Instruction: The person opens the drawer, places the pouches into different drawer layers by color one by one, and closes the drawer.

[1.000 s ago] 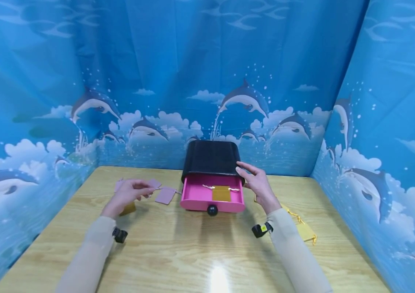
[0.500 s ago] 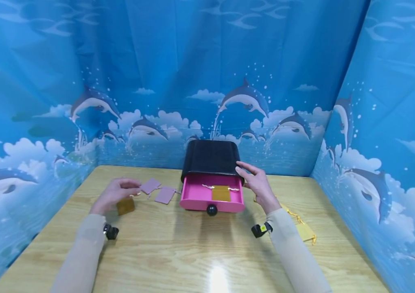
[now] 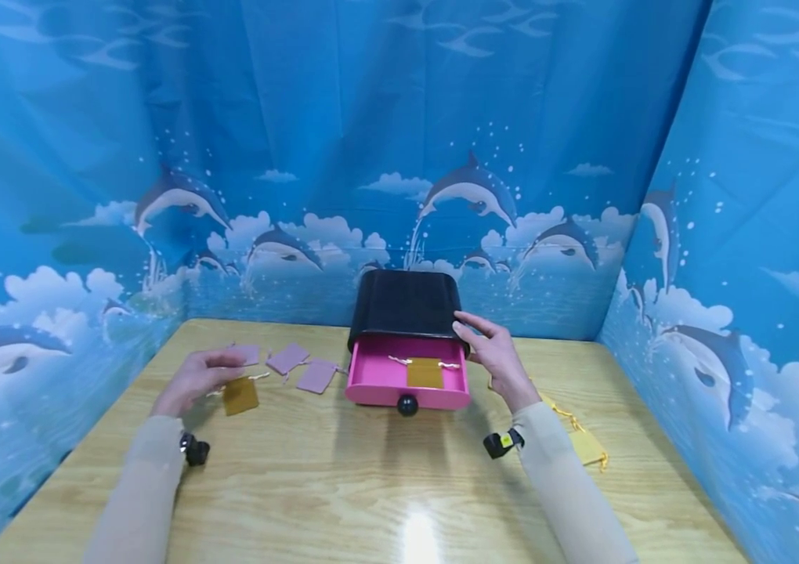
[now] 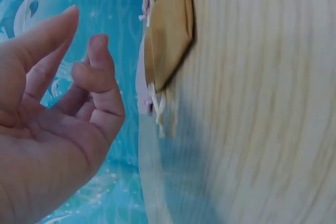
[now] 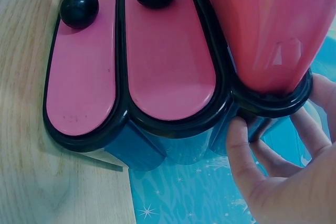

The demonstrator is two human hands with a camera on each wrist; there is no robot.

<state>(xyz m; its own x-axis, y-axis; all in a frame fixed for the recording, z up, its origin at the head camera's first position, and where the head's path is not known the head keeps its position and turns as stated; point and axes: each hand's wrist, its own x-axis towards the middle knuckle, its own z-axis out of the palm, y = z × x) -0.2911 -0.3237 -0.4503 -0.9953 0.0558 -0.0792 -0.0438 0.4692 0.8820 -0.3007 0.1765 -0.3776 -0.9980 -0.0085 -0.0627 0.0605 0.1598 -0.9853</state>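
Observation:
A black drawer cabinet (image 3: 410,304) with rounded pink drawers stands at the back middle of the table. Its top drawer (image 3: 374,364) is pulled out, and a golden-brown drawstring pouch (image 3: 425,373) lies in it. My right hand (image 3: 497,360) holds the cabinet's right side; in the right wrist view thumb and fingers lie around the top tier's rim (image 5: 273,109). My left hand (image 3: 195,382), fingers loosely bent and holding nothing, hovers beside another golden-brown pouch (image 3: 240,396). Beyond it lie mauve pouches (image 3: 288,359), one (image 3: 248,354) partly behind that hand, another (image 3: 317,376) nearer the cabinet.
Yellow pouches (image 3: 587,448) with cords lie at the right, partly hidden by my right forearm. Two lower drawers (image 5: 170,61) with black knobs are shut. A blue dolphin-print curtain (image 3: 343,157) surrounds the back and sides of the wooden table (image 3: 343,501).
My left hand has moved left and toward me, away from the mauve pouches, uncovering them and the golden-brown pouch. My right hand and the open drawer have stayed in place.

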